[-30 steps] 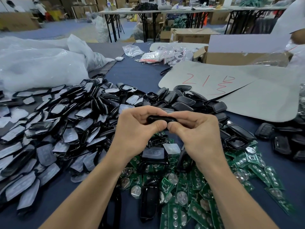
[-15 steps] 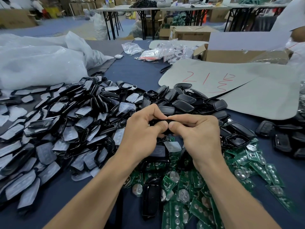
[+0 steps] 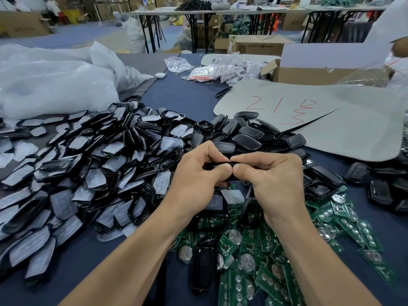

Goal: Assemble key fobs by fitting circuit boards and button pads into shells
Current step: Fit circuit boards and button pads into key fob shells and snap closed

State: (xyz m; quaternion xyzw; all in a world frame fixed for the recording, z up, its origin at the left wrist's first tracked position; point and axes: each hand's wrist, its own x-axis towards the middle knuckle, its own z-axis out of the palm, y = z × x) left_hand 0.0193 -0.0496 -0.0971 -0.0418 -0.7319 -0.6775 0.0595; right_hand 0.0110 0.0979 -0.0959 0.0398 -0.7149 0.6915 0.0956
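Both hands hold one black key fob shell [image 3: 213,166] above the middle of the desk [image 3: 189,100]. The left hand [image 3: 196,173] grips its left end, the right hand [image 3: 278,180] grips its right end, and the thumbs touch on it. Green circuit boards [image 3: 271,244] lie under the hands. A big pile of button pads [image 3: 88,164] lies at the left, and black shells [image 3: 247,138] lie just behind the hands.

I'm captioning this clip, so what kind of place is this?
Most likely a small assembly workshop or warehouse: heaps of black key fob shells and green circuit boards cover the table, with cardboard boxes and folding tables behind.
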